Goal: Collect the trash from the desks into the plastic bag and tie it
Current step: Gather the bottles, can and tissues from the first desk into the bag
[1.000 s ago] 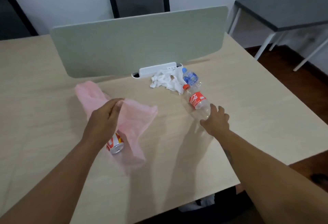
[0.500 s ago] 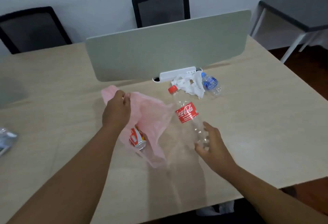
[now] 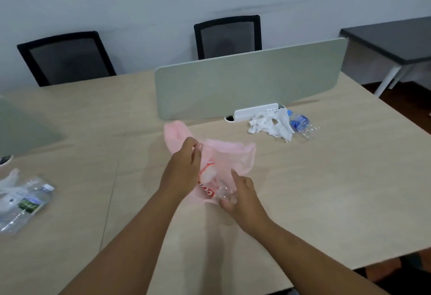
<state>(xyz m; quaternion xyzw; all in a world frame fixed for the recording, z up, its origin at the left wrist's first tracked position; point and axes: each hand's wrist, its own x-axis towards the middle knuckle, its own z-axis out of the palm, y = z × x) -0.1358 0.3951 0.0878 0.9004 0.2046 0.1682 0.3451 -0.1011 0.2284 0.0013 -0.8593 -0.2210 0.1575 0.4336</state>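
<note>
A pink plastic bag (image 3: 229, 154) lies on the wooden desk (image 3: 326, 178) at the centre. My left hand (image 3: 184, 173) grips the bag's rim and holds its mouth open. My right hand (image 3: 240, 194) holds the base of a clear cola bottle (image 3: 215, 187) with a red label; the bottle's upper half is inside the bag. Crumpled white tissues (image 3: 270, 125) and a small blue-labelled water bottle (image 3: 302, 125) lie by the divider's foot at the back right. At the left edge lie a crushed clear bottle (image 3: 25, 203) and white paper (image 3: 9, 185).
A grey-green divider panel (image 3: 249, 82) stands across the desk behind the bag, with a white power strip (image 3: 255, 110) at its base. Two black mesh chairs (image 3: 228, 35) stand beyond the desk. A dark table (image 3: 396, 38) is at the far right.
My right hand lifted the cola bottle off the desk, swung it left and pushed it neck-first into the bag. My left hand kept hold of the bag's rim. The view shifted left.
</note>
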